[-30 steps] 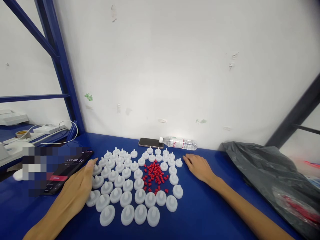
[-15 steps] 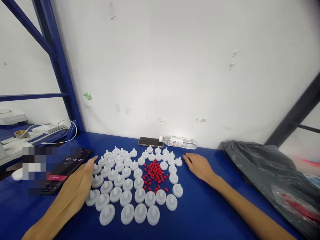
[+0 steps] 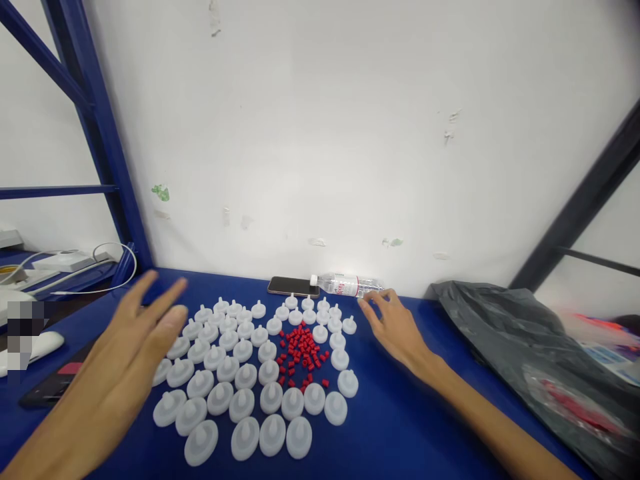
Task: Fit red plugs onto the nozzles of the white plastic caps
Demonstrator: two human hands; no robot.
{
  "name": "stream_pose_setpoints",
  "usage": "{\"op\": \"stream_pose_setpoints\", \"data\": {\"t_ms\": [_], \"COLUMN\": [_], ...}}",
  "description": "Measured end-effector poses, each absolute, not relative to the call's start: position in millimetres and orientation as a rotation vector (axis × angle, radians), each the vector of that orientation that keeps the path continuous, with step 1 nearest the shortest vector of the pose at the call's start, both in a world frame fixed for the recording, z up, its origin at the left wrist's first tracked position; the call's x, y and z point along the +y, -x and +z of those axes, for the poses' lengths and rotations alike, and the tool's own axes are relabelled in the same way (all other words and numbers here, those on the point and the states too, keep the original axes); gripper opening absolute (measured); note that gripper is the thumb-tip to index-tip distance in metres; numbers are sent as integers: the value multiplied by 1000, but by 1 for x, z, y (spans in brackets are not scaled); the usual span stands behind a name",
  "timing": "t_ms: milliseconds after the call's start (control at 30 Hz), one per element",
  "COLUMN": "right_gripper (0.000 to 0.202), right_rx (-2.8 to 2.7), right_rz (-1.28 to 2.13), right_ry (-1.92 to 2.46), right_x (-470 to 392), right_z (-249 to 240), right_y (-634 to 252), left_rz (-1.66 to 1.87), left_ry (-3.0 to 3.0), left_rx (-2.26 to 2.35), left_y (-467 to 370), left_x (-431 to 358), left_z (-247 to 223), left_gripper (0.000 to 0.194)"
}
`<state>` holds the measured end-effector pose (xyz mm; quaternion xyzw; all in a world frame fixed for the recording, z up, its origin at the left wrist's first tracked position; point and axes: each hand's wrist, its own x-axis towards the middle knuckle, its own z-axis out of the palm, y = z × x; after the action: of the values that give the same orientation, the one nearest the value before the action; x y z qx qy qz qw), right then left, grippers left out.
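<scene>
Several white round caps with small spouts stand in loose rows on the blue table. They surround a loose pile of small red pieces. My left hand is raised at the left, its fingers spread and holding nothing, partly over a dark phone and beside the leftmost caps. Right of the caps, my right hand has its fingers bent and apart, with nothing seen in them. Its fingertips are near the lying bottle.
A clear bottle and another phone lie by the wall. Grey plastic bags with a packet of red pieces cover the right side. At the left are a white mouse, cables and blue frame posts.
My left hand has lifted and its fingers have spread. My right hand has risen slightly, its fingers now bent and parted. The view has shifted a little to the right.
</scene>
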<state>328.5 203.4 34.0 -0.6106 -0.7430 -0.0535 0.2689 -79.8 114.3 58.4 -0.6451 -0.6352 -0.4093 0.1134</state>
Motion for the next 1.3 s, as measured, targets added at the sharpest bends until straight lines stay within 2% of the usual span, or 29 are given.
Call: {"op": "stream_pose_setpoints", "data": {"t_ms": [67,167,300,433,500,567,633,700,800,933,1300], "right_gripper": [35,23,17,20,20,14,12,10,21,17,16], "right_rx": [-2072,-2133,-2142,-2084,-2076,-2061,-2058,-2061,-2114,-2300,-2510], "right_rz": [-103,-38,55,167,261,502,596,621,429,74,-21], "right_ry": [1586,1502,1377,1242,1140,900,719,661,848,1157,1275], "right_x": [203,204,202,174,149,123,105,99,112,138,151], "right_z": [30,23,27,49,61,70,76,78,79,70,41], "right_y": [-324,-318,-315,-296,-276,-255,-238,-232,-240,-263,-269], "left_rz": [-1154,-1312,-1267,-1271,-1241,-1201,-1170,-1164,-1278,-1335,-1252], "left_ry": [2090,2209,2324,2326,2327,2347,2421,2507,2411,2268,2246], "left_rx": [-1890,-1605,-1449,-1447,-1425,-1394,-1367,-1357,-1355,-1333,-1232], "left_y": [62,35,15,1,-7,-14,-19,-19,-16,-11,-10], "left_x": [108,102,97,92,88,83,79,77,81,92,104], "left_z": [64,66,58,53,50,47,46,47,52,54,43], "left_gripper": [44,34,23,27,38,51,48,36,34,39,37]}}
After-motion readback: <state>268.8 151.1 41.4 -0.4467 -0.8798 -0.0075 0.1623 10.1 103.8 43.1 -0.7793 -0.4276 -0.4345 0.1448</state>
